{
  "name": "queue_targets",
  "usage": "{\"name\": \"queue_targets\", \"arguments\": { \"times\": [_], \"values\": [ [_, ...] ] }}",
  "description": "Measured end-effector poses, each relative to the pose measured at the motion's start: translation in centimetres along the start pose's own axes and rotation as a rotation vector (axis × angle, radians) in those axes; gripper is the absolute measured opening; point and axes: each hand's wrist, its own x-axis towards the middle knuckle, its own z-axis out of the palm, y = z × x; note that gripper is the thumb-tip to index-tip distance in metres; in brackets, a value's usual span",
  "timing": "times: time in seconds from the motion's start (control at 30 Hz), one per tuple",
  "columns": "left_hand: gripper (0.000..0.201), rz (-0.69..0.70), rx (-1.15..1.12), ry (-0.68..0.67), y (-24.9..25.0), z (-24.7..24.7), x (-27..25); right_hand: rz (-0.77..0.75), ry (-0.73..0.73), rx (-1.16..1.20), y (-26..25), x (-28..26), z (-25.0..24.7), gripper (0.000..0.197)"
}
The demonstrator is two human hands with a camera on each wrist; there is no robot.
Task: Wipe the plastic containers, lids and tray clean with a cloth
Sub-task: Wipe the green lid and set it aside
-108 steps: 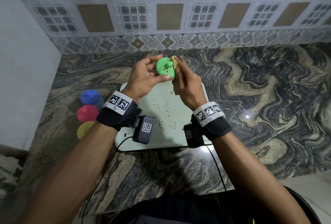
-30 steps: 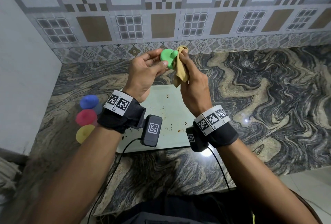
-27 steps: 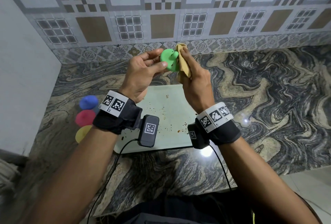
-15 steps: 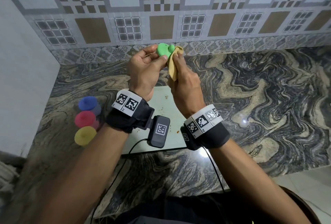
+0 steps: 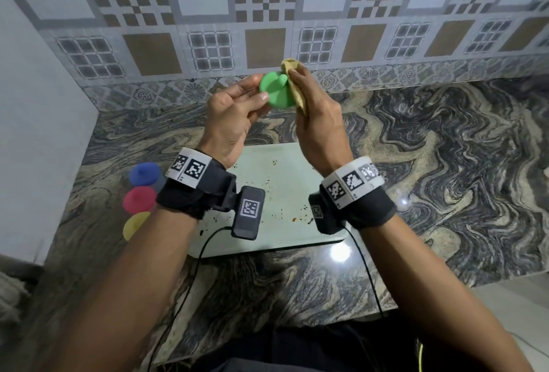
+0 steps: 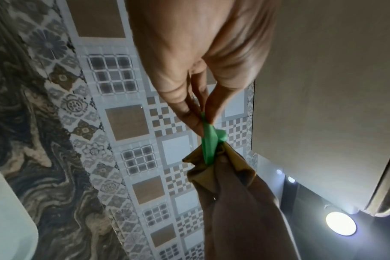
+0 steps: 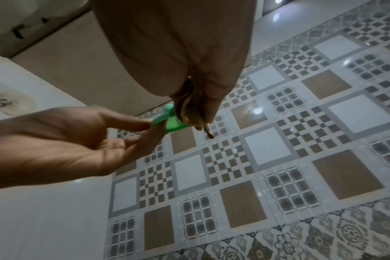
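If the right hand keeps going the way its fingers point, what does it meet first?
Past the cloth the right hand pinches against the green lid, probably the tiled wall; depth is unclear.

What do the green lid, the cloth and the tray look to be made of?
Green lid: likely moulded plastic, matte, uniform colour with a knob in one piece. Cloth: soft tan fabric, folding and creasing in the right hand. Tray: pale, smooth, faintly glossy with rounded corners, probably plastic; crumb-speckled.

The green lid (image 5: pixel 274 92) now faces the camera flatter, with the cloth (image 5: pixel 294 80) bunched along its right edge.
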Motion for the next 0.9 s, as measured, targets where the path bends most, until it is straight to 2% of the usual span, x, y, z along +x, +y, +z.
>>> {"name": "queue_targets", "arguments": {
  "times": [0.17,0.3,0.37,0.43,0.53,0.63,0.77,0.83,0.9],
  "values": [
    [0.036,-0.037,0.0,-0.062,0.4,-0.9,0.6,-0.099,-0.018,0.052,1.1,0.0,-0.6,0.055],
    [0.03,-0.064,0.065,-0.224,1.3,-1.5,0.7,-0.143,-0.03,0.092,0.9,-0.4,-1.1,0.059],
    [0.027,-0.069,0.082,-0.26,1.6,-1.4,0.7,-0.14,-0.065,0.081,0.9,0.2,-1.6,0.063],
    [0.022,-0.062,0.027,-0.221,1.7,-1.1,1.1,-0.112,-0.094,0.062,0.8,0.6,-1.7,0.064],
    [0.016,-0.035,-0.062,-0.069,1.2,-0.5,1.5,-0.023,-0.103,0.055,0.5,0.2,-1.2,0.063],
    [0.018,-0.005,0.013,0.043,0.3,0.5,1.0,0.059,-0.027,0.048,0.3,-0.1,-0.8,0.055],
    [0.041,-0.057,0.149,-0.09,-0.3,1.0,-0.3,0.035,0.006,0.021,0.8,-0.4,-0.3,0.054],
    [0.053,-0.038,0.158,-0.094,-0.3,0.8,-0.4,0.008,0.007,0.039,1.0,-0.7,-0.1,0.056],
    [0.05,0.008,0.172,-0.074,-0.1,0.4,-0.1,-0.018,0.012,0.067,1.1,-0.9,-0.1,0.058]
  ]
}}
